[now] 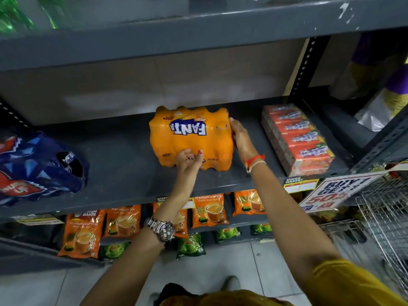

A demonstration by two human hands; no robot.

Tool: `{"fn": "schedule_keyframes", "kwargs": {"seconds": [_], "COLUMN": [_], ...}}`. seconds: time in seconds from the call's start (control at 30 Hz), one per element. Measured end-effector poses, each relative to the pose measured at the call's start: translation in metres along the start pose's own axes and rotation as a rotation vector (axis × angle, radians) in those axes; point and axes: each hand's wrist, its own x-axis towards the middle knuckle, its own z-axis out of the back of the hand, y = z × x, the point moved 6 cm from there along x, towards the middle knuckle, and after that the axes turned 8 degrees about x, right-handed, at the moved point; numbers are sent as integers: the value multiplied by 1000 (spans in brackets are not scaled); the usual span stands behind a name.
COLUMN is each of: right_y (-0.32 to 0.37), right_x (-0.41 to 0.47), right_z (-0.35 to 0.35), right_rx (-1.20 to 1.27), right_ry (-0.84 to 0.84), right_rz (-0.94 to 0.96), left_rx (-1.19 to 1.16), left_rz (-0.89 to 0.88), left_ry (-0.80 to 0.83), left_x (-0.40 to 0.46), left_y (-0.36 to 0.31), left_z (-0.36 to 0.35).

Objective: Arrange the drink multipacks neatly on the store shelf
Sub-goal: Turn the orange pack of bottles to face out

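Note:
An orange shrink-wrapped Fanta multipack [189, 135] lies on its side in the middle of the grey metal shelf [123, 164], its logo upside down to me. My left hand [188, 160] grips the pack's near edge with curled fingers. My right hand [239, 136] presses flat against its right side. A dark blue Thums Up multipack [42, 166] lies at the shelf's left end, apart from both hands. A red-orange pack of small drink cartons [298, 138] lies at the right end.
The shelf above [198, 29] hangs low over the work space, with green bottles [17, 16] at its left. Orange and green tea pouches [123, 221] fill the lower shelves. A wire basket [384, 221] and a promo sign [335, 193] stand at the right.

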Motion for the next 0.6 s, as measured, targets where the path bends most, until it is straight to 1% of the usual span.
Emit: {"fn": "schedule_keyframes", "kwargs": {"seconds": [0.07,0.13,0.17,0.27,0.33,0.37,0.4,0.43,0.5,0.57,0.6], "right_y": [-3,-10,-16,-38,-52,-58,-62,-66,-69,-66,-61], "right_x": [-15,-33,-44,-75,-94,-99,-102,-100,-93,-83,-80], "right_z": [7,8,4,-28,-61,-79,-95,-109,-130,-133,-126], "right_rx": [4,-18,-27,-83,-97,-106,-135,-168,-229,-241,-209], "right_ry": [-59,-60,-35,30,91,142,193,251,337,335,280], "right_rz": [92,188,213,269,305,325,356,385,363,290,288], "left_rx": [45,62,70,-68,-92,-33,24,57,14,-88,-141], "left_rz": [22,28,45,81,123,118,105,92,108,122,129], "left_ry": [-29,-40,-9,196,247,241,187,90,-127,-297,-365], "left_x": [9,20,26,44,56,61,65,69,74,70,65], "left_y": [-3,-8,-12,-32,-43,-48,-52,-53,-49,-41,-35], "left_z": [10,24,31,51,72,83,93,102,118,125,125]}}
